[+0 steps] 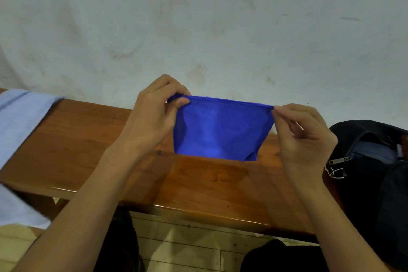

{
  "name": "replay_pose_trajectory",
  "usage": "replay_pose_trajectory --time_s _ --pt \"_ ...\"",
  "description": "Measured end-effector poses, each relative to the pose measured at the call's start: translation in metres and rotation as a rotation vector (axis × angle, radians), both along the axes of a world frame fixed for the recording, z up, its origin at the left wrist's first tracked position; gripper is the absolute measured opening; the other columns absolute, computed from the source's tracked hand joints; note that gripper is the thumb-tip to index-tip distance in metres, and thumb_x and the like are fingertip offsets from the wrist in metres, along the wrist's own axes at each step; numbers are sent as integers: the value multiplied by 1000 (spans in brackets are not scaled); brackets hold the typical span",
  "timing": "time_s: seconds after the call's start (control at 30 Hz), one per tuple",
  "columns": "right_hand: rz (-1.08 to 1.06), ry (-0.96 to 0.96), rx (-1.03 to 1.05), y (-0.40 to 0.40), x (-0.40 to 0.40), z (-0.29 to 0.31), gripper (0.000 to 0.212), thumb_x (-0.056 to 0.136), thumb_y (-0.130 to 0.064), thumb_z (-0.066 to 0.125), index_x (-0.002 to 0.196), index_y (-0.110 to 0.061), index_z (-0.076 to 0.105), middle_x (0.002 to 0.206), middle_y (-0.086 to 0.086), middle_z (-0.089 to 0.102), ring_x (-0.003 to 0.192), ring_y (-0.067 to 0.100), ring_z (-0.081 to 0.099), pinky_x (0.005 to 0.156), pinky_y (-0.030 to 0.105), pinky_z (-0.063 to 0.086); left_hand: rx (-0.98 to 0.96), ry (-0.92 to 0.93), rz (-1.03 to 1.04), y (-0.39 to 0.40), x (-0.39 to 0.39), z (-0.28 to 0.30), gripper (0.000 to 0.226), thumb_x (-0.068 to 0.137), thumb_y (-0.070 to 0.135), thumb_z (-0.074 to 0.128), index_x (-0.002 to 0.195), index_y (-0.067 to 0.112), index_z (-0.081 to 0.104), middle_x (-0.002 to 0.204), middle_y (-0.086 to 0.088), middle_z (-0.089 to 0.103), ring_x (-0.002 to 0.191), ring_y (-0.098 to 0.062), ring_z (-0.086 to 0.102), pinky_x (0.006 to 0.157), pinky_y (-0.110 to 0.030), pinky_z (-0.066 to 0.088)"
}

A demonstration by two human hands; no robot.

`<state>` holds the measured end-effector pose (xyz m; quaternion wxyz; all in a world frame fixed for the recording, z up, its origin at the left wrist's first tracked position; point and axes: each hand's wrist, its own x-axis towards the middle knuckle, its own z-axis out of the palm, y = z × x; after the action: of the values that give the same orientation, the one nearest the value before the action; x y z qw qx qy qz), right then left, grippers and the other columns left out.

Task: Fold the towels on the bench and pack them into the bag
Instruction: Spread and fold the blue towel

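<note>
While the blue towel (217, 130) hangs above the bench (88, 139), we pinch its top corners with our left hand (152, 117) and right hand (304, 137). Folding looks midway; the pale towel (19, 117) waits, the bag (371, 161) unpacked.

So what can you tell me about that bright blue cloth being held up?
The blue towel is a vivid royal blue, soft-looking cloth with a stitched hem along its top edge. It hangs upright, stretched between the left hand and right hand, each pinching a top corner. It narrows downward, and its lower edge reaches the wooden bench.
</note>
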<state>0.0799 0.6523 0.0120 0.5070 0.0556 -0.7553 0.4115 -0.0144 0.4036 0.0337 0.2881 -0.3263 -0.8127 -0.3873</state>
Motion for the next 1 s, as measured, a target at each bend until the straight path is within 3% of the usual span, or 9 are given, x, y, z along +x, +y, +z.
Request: replay_pose_trajectory --time_s 0.23,0.33,0.4,0.57,0.63,0.7,0.8,0.87,1.0 --pt "105 -114 -141 0 -4 2 16 87 6 69 95 -8 69 91 9 67 88 8 66 80 21 54 61 -189 -34 0 2 6 12 94 4 60 94 15 67 84 12 64 77 -1 55 66 -12 41" --pt "20 -103 67 5 -9 -3 16 88 6 69 98 -6 72 94 7 67 91 10 65 80 21 54 6 -95 74 3 1 2 11 93 8 61 95 16 69 84 14 62 79 -3 52 73 -24 45" --pt "20 -89 95 8 -12 -6 14 88 6 69 97 -3 73 94 4 67 92 10 65 79 24 54 21 -1 122 6 2 3 11 92 7 60 95 13 69 88 14 61 84 -10 54 75 -26 44" --pt "72 -93 66 11 -7 -3 16 86 2 71 97 -10 72 95 0 68 91 4 65 78 21 54 52 -321 -3 -2 1 8 23 90 4 66 83 26 69 80 20 68 78 9 60 69 -6 41" --pt "88 -94 69 10 -7 -1 16 85 2 73 94 -10 73 92 2 69 87 4 66 76 21 54 143 -337 17 -3 2 13 19 90 5 66 84 22 71 79 21 69 78 11 60 68 -9 45" --pt "91 -114 96 7 -6 1 20 83 5 74 92 -12 73 88 3 69 84 7 66 73 22 56 111 -358 22 -3 0 15 15 91 5 65 86 17 72 81 20 68 77 12 60 69 -11 46" --pt "61 -141 115 3 -5 3 28 81 9 72 90 -18 71 87 -3 67 81 9 65 69 21 55 -24 -444 -14 -5 -3 8 26 92 6 65 80 28 66 81 19 66 75 11 60 67 -5 43" --pt "52 -174 77 1 -5 5 29 83 8 70 89 -20 70 88 -6 66 82 8 64 65 20 54 -3 -470 -22 -4 -3 4 28 93 8 63 79 32 63 82 14 67 75 5 59 66 -6 42" --pt "44 -207 28 -3 -8 6 24 88 3 69 92 -20 68 89 -8 65 86 4 65 66 15 54 47 -386 38 3 -1 7 17 95 8 60 86 23 64 84 11 65 78 0 59 63 -8 43"
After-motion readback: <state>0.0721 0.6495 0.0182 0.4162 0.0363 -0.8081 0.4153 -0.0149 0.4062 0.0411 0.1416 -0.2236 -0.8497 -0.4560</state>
